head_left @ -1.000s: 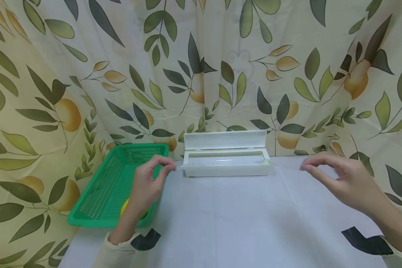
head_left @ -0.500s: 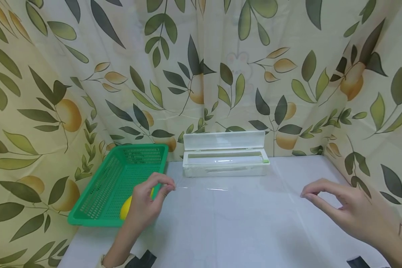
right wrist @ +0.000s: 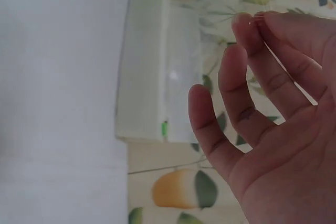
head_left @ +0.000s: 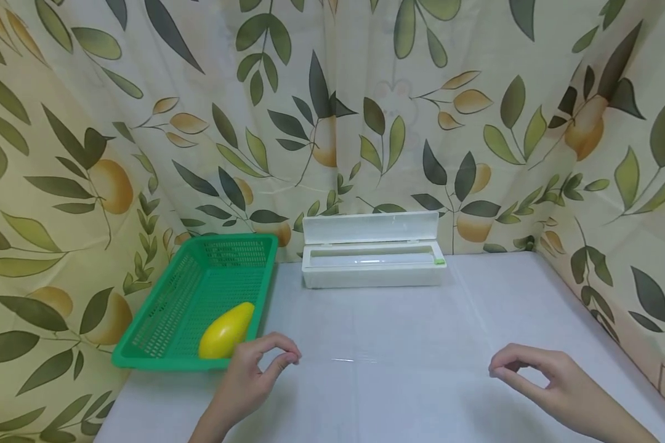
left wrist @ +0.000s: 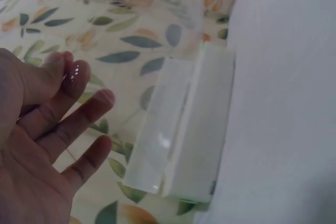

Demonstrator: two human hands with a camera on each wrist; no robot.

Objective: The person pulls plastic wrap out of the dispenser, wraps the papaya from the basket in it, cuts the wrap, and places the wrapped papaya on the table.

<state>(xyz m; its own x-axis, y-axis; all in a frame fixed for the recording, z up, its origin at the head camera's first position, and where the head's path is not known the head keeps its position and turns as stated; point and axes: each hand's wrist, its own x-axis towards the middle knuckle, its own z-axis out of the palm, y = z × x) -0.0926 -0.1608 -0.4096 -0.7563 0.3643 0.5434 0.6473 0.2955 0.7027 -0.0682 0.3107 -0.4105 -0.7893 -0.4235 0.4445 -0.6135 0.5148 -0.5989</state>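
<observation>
Left hand [head_left: 252, 375] pinched closed on clear film [head_left: 343, 360]; right hand [head_left: 551, 383] likewise.

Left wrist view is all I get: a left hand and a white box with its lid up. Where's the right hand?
Observer: The right hand is over the right side of the table, thumb and index fingertips together.
Operator: Anything stretched between the hands?
Observer: In the head view, thin glints of what looks like clear film show between it and the left hand.
Operator: What else is on the table?
Observer: On the left, a green basket with a yellow fruit in it.
</observation>
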